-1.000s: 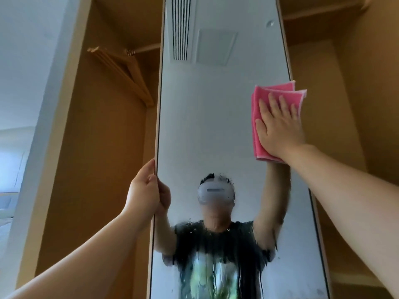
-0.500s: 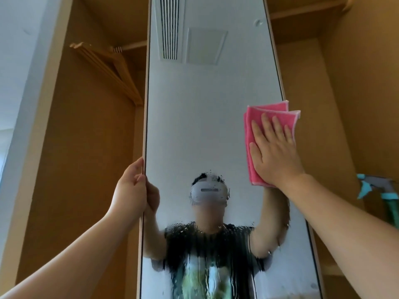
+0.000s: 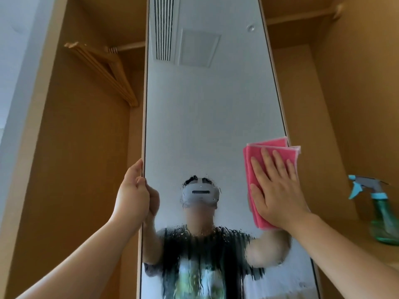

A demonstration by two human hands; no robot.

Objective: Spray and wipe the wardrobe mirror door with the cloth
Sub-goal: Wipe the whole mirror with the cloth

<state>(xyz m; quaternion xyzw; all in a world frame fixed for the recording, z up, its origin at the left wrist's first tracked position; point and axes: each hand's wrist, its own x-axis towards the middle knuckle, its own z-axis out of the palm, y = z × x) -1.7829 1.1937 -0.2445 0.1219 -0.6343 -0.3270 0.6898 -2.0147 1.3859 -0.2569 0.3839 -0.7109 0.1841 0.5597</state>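
The tall wardrobe mirror door (image 3: 207, 115) fills the middle of the view; its lower part is streaked with spray droplets. My right hand (image 3: 278, 188) lies flat with straight fingers on a folded pink cloth (image 3: 252, 169), pressing it against the glass near the mirror's right edge. My left hand (image 3: 131, 190) grips the mirror's left edge, fingers curled round it. A teal spray bottle (image 3: 382, 214) stands on a wardrobe shelf at the right.
Open wooden wardrobe compartments flank the door. Several wooden hangers (image 3: 103, 72) hang from a rail at the upper left. A wooden shelf (image 3: 354, 234) at the right carries the bottle. A white wall (image 3: 17, 50) borders the far left.
My right hand has slid the pink cloth down the mirror's right side. The view has tilted down, bringing the spray bottle into sight. My left hand keeps its hold on the edge.
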